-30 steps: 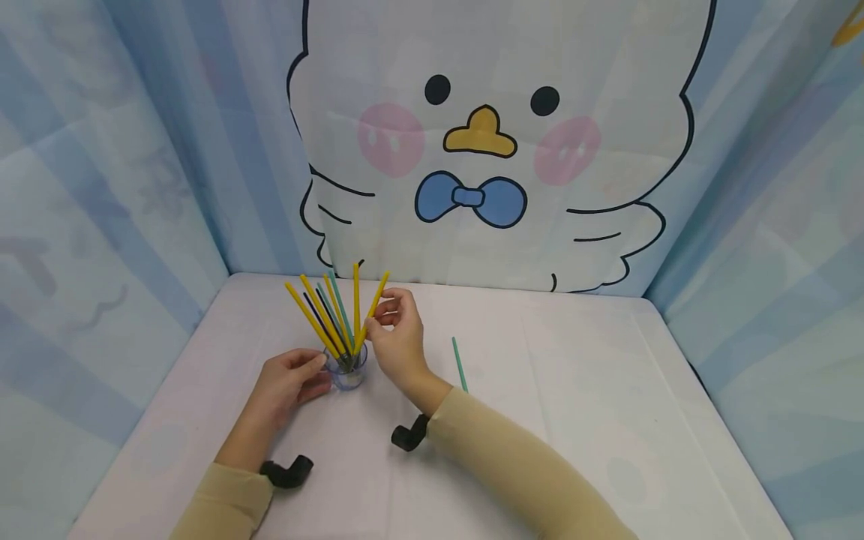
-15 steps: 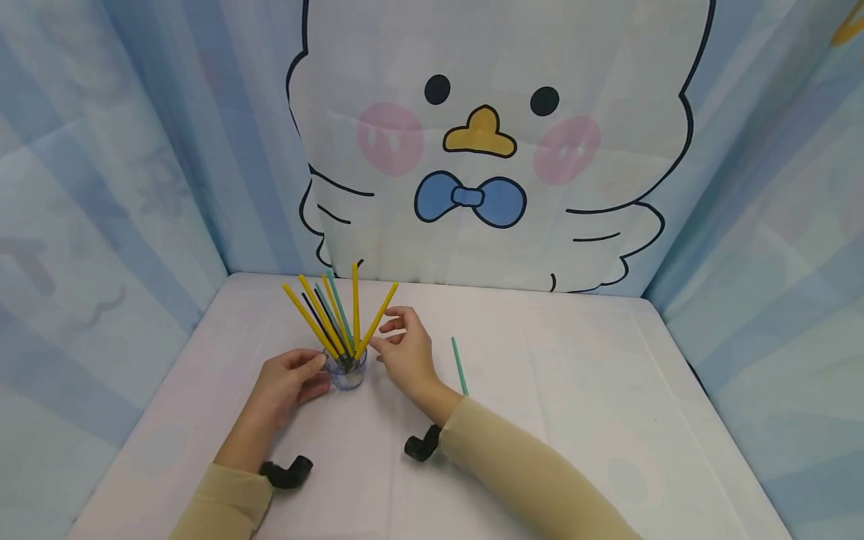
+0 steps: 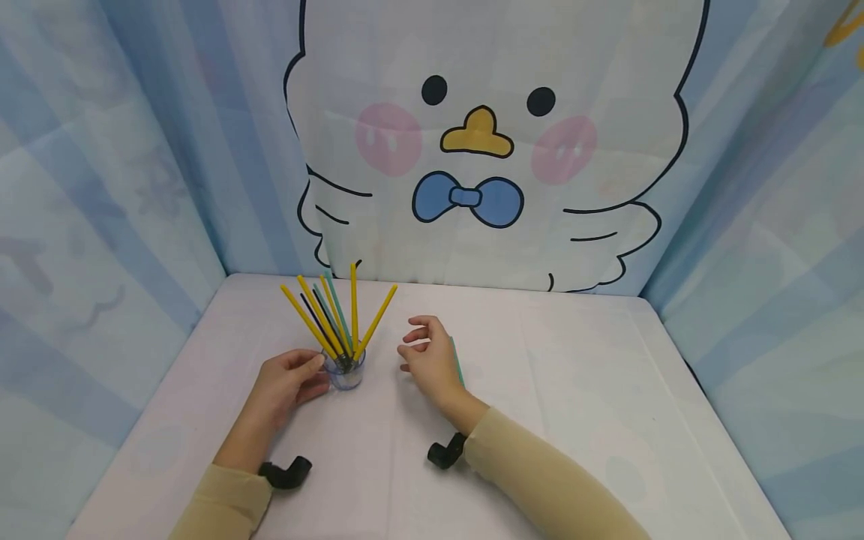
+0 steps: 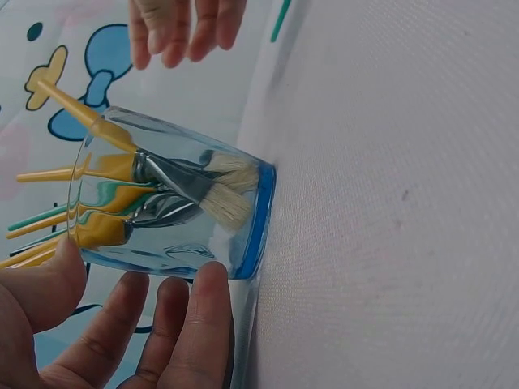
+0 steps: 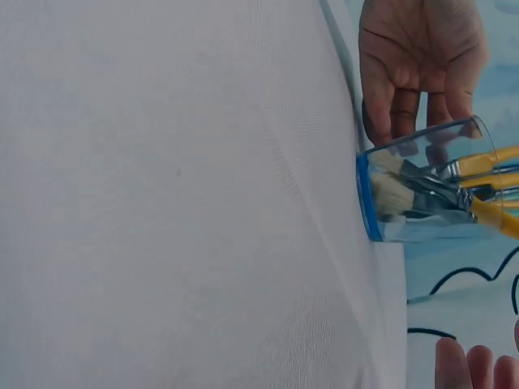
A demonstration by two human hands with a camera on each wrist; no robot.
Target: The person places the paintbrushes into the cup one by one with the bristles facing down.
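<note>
A clear cup (image 3: 347, 381) with a blue base (image 4: 261, 211) stands upright on the table, left of middle. Several paintbrushes (image 4: 227, 207) lean in it, bristles down, with yellow, green and dark handles fanning out above the rim. My left hand (image 3: 290, 381) holds the cup's left side, its thumb at the rim and fingers along the wall. To the right of the cup, my right hand (image 3: 432, 361) hovers with loosely bent fingers and nothing in them. A thin green stick (image 3: 458, 365) lies on the table behind that hand, its lower part hidden by the wrist.
The table (image 3: 574, 390) has a pale cloth. Behind it hangs a curtain (image 3: 472, 247) printed with a white cartoon bird, and blue striped curtains (image 3: 121, 187) close in both sides. Black wrist mounts (image 3: 286, 473) stick out below each hand.
My right hand has let go of a yellow paintbrush, which now leans right in the cup. It has moved right and slightly nearer, toward the green stick. The left hand stays put.
</note>
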